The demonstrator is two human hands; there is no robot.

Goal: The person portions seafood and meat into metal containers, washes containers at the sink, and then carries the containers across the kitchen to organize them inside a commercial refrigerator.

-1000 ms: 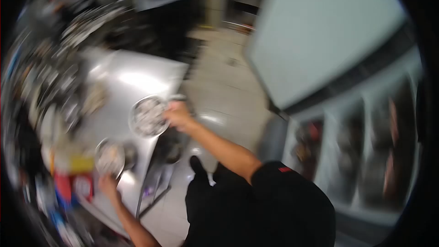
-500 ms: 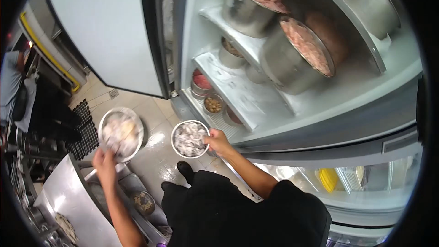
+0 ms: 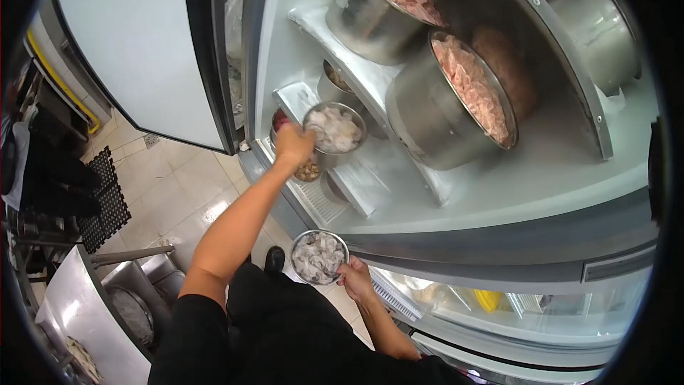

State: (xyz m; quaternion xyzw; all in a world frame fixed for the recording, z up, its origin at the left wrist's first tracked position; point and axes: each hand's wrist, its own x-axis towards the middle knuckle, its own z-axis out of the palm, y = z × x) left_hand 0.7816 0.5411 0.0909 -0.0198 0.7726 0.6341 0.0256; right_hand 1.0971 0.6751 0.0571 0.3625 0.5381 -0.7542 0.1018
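Note:
My left hand [image 3: 294,145] grips the rim of a metal bowl of pale, whitish pieces [image 3: 333,129], held at a shelf inside the open refrigerator. Lower down, outside the refrigerator's front edge, my right hand [image 3: 355,278] has its fingers closed on the rim of a second metal bowl with grey-white pieces [image 3: 319,257]. Beside my left hand, partly hidden by it, are a small container of red food [image 3: 280,120] and one of brownish pieces [image 3: 308,171]. Two large pots of pink meat [image 3: 467,89] stand on the shelf above.
The refrigerator door [image 3: 135,43] stands open at the upper left. A steel counter [image 3: 89,317] with metal containers is at the lower left. A black floor mat [image 3: 105,203] lies near a person in dark clothing [image 3: 57,164]. Another large pot [image 3: 591,25] is at the upper right.
I have turned from the counter to the open refrigerator. My left hand has moved its bowl rightward, in over the shelf. My right hand's bowl is slightly lower and further right than half a second ago.

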